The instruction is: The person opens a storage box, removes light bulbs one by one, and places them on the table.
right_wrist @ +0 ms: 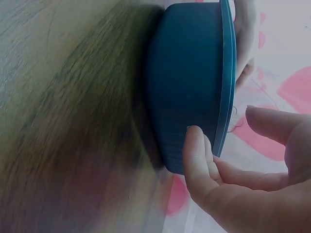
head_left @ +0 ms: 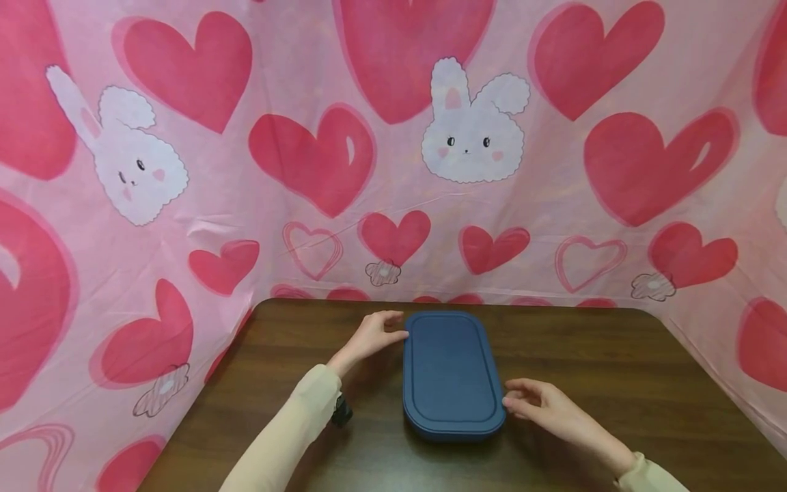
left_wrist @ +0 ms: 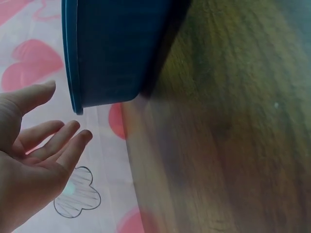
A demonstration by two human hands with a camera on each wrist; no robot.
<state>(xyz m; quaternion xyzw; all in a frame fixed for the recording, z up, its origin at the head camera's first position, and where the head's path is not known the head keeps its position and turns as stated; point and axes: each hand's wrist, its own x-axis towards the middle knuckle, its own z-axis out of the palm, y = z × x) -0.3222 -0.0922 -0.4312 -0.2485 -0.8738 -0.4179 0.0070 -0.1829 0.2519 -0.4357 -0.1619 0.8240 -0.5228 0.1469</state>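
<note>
A dark blue rectangular box with rounded corners stands on the table, its flat lid on. At its far left corner is my left hand, the thumb and fingers spread apart. The left wrist view shows a gap between this hand and the box's rim. My right hand is beside the near part of the box's right side, fingers loosely bent. In the right wrist view its fingers overlap the box wall; whether they touch it I cannot tell. The box's contents are hidden.
The brown wooden table extends on both sides of the box. Behind it and along the sides hangs a pink cloth with hearts and rabbit faces. A small black device is at my left wrist, below the cream sleeve.
</note>
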